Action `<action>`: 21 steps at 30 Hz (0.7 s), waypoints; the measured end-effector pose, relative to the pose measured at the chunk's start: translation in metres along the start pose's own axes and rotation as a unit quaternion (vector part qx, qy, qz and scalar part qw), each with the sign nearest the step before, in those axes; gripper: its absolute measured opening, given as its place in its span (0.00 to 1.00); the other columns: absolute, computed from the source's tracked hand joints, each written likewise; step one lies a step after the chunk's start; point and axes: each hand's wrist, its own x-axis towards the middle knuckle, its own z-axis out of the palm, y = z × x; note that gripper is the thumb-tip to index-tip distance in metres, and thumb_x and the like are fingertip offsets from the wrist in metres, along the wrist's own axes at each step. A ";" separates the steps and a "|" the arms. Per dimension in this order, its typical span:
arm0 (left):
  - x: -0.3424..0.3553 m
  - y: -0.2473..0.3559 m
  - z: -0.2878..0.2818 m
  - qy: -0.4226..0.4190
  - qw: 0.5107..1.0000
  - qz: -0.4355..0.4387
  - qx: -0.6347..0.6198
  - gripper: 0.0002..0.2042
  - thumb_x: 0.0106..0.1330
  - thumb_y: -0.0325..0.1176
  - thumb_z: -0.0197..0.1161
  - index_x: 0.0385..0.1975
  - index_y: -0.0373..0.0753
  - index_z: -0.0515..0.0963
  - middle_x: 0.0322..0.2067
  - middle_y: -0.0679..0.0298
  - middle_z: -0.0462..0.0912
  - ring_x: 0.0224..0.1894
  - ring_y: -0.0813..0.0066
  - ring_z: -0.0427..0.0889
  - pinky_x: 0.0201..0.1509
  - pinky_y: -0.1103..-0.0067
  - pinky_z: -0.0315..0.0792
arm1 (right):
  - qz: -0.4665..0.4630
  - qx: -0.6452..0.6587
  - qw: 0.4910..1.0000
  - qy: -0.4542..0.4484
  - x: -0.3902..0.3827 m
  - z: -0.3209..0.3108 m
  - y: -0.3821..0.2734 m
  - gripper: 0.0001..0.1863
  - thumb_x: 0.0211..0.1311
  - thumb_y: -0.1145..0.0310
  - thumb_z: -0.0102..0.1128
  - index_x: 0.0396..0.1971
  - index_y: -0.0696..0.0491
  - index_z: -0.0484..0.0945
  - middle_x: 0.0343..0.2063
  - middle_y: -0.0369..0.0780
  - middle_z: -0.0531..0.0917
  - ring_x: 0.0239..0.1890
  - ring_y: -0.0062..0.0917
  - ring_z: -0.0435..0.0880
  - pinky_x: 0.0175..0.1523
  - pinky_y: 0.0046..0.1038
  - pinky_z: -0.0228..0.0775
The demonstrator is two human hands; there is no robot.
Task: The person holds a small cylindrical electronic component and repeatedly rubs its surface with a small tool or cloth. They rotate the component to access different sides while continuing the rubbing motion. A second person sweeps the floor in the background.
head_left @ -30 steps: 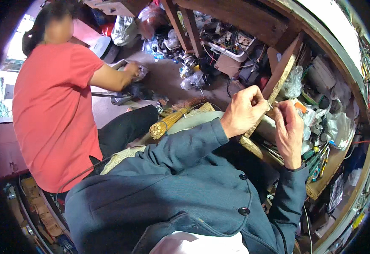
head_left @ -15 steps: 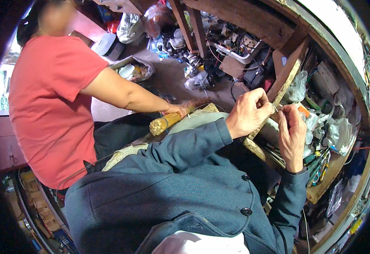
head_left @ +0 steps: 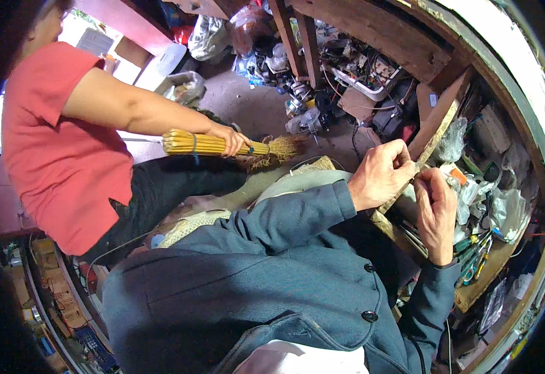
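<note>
My left hand (head_left: 381, 174) and my right hand (head_left: 436, 212) are raised close together over the near edge of an open wooden drawer (head_left: 442, 121). Thumb and forefinger are pinched on each hand. Between the fingertips is something tiny and pale, too small to name. Beneath my right hand lie plastic bags (head_left: 508, 210) and several hand tools with coloured handles (head_left: 474, 255) in the drawer. To my left, a person in a red shirt (head_left: 54, 143) holds a yellow-handled broom (head_left: 185, 143) with one hand.
Beyond the drawer, a white tray of loose parts (head_left: 372, 92) and other clutter cover the floor by wooden bench legs (head_left: 308, 50). A bag-lined bin (head_left: 188, 87) stands near the person. Wooden compartments (head_left: 51, 274) are at lower left.
The person in red has moved left, swinging the broom more level and farther away. My view has shifted slightly; both my hands stay pinched close together.
</note>
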 end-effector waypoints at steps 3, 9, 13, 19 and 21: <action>0.002 0.001 0.003 -0.007 0.998 0.035 0.057 0.10 0.66 0.34 0.65 0.30 0.33 0.76 0.24 0.66 0.77 0.29 0.84 0.73 0.30 0.79 0.69 | 0.034 -0.020 0.998 0.048 -0.002 -0.002 0.010 0.04 0.69 0.72 0.56 0.38 0.57 0.76 0.21 0.44 0.76 0.22 0.29 0.73 0.30 0.32 0.66; -0.001 0.019 -0.001 -0.024 0.981 -0.120 -0.153 0.07 0.66 0.29 0.66 0.29 0.33 0.77 0.26 0.67 0.82 0.29 0.86 0.77 0.32 0.85 0.71 | 0.017 -0.019 0.994 0.105 0.005 -0.007 0.011 0.06 0.67 0.70 0.59 0.33 0.57 0.77 0.24 0.47 0.80 0.27 0.37 0.80 0.35 0.35 0.71; 0.001 0.019 -0.002 -0.038 0.982 -0.125 -0.135 0.07 0.66 0.29 0.65 0.29 0.33 0.77 0.26 0.66 0.83 0.29 0.86 0.77 0.31 0.85 0.70 | 0.024 0.012 0.996 0.090 0.001 -0.006 0.011 0.04 0.66 0.73 0.62 0.36 0.58 0.77 0.24 0.40 0.79 0.26 0.25 0.76 0.34 0.27 0.69; 0.000 0.013 -0.004 -0.030 0.986 -0.108 -0.126 0.07 0.67 0.30 0.64 0.30 0.33 0.78 0.25 0.68 0.82 0.26 0.88 0.76 0.27 0.86 0.68 | 0.010 0.019 0.997 0.069 0.000 0.000 0.011 0.05 0.65 0.73 0.63 0.36 0.57 0.76 0.23 0.43 0.80 0.23 0.31 0.78 0.32 0.29 0.71; -0.001 0.012 -0.004 -0.032 0.982 -0.117 -0.145 0.07 0.68 0.31 0.64 0.30 0.34 0.78 0.24 0.69 0.81 0.24 0.89 0.75 0.25 0.87 0.66 | 0.000 0.010 0.997 0.075 0.001 0.001 0.012 0.06 0.65 0.73 0.63 0.35 0.57 0.75 0.22 0.46 0.80 0.23 0.37 0.80 0.31 0.32 0.72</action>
